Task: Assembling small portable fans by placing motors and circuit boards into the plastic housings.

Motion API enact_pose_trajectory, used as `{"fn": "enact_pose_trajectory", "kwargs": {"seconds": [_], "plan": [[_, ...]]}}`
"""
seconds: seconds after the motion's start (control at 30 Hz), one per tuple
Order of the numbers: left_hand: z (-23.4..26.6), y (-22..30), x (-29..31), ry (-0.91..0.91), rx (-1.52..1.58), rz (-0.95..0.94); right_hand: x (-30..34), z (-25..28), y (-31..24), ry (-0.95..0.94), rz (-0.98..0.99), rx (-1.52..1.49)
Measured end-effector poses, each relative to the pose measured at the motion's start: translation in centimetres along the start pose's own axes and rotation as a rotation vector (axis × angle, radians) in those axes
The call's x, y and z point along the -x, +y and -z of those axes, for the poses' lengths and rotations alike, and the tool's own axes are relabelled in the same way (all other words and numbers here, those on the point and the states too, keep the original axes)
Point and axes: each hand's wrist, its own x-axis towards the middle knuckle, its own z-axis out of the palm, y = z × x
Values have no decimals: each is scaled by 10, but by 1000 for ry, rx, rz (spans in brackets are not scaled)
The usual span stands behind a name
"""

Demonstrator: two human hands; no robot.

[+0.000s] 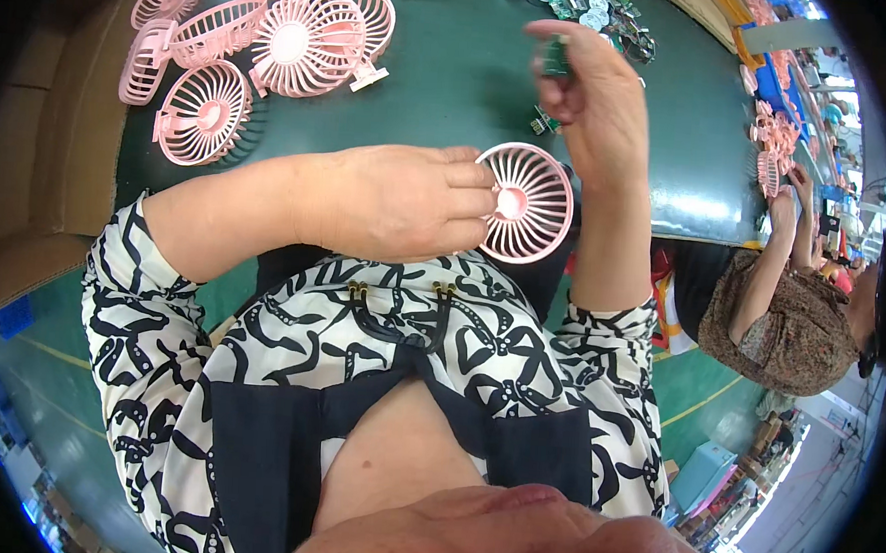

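My left hand [417, 200] grips a round pink fan guard [541, 222] by its left side, with its ribbed inside facing up near the bench's front edge. The fingers are closed over the guard's rim, and part of it is hidden behind them. Raised to the right of the guard, my right hand [605, 100] holds a small green circuit board [556, 56] between its thumb and fingers. Another small circuit board [543, 122] lies on the bench just beyond the guard, partly hidden by that hand.
Several pink fan guards [209, 114] are piled at the back left of the dark green bench [443, 86]. More circuit boards and silvery round parts [597, 9] lie at the far right. A cardboard box [59, 156] borders the left side. Another person [783, 294] works at the right.
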Motion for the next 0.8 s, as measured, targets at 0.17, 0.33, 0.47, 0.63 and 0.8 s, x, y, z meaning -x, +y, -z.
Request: {"fn": "enact_pose_trajectory", "kwargs": {"seconds": [0.17,0.33,0.47,0.63,0.8], "plan": [[-3,0,3,26,165,9,1,-11,11,-175,-151,333],[1,0,-2,-48,164,49,-32,-2,21,-251,-7,671],[-3,-1,0,73,36,52,-51,6,14,-148,-29,479],[-5,5,2,198,-71,178,11,26,-29,134,355,667],[-12,5,0,205,-34,257,103,44,15,212,255,880]]}}
